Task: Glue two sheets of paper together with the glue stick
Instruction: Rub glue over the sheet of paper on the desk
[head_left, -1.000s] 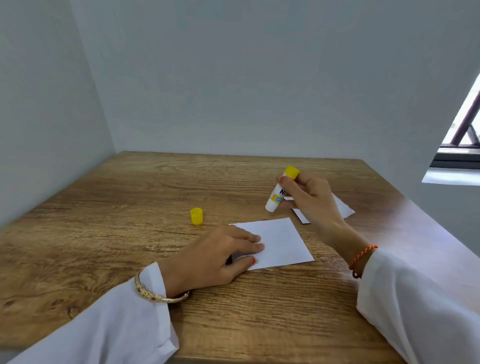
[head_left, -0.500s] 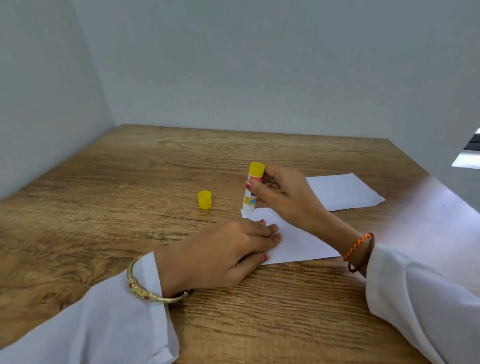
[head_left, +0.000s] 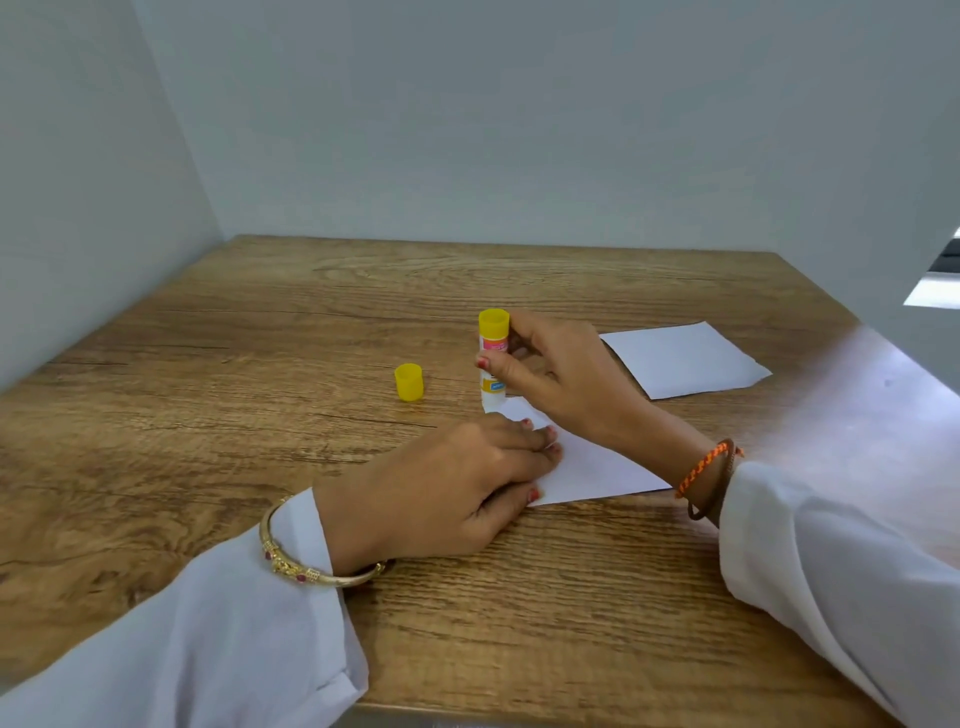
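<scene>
Two sheets of white paper lie on a wood-grain table (head_left: 260, 374) boxed in by plain pale walls (head_left: 467, 130) at the back and left. A small yellow cap (head_left: 409, 382) stands by itself on the bare wood, just left of the glue stick (head_left: 492, 358) and apart from both hands. The far sheet (head_left: 685, 364) rests untouched toward the right rear, well clear of the work, partly behind the right hand (head_left: 556, 374) from this angle. The near sheet (head_left: 597, 467) lies at the table's centre; the left hand (head_left: 441, 488) is spread flat, palm down, with its fingertips pinning the sheet's left edge. The right hand is closed around the glue stick, thumb in front and fingers behind, holding it upright with its lower end at the sheet's far corner; whether the tip touches the paper cannot be told. The stick is a white cylinder with a yellow end on top and pink and orange label bands. Both arms wear loose white sleeves (head_left: 208, 649); a gold bangle (head_left: 311, 566) circles the left wrist, and an orange braided cord (head_left: 706, 467) the right.
</scene>
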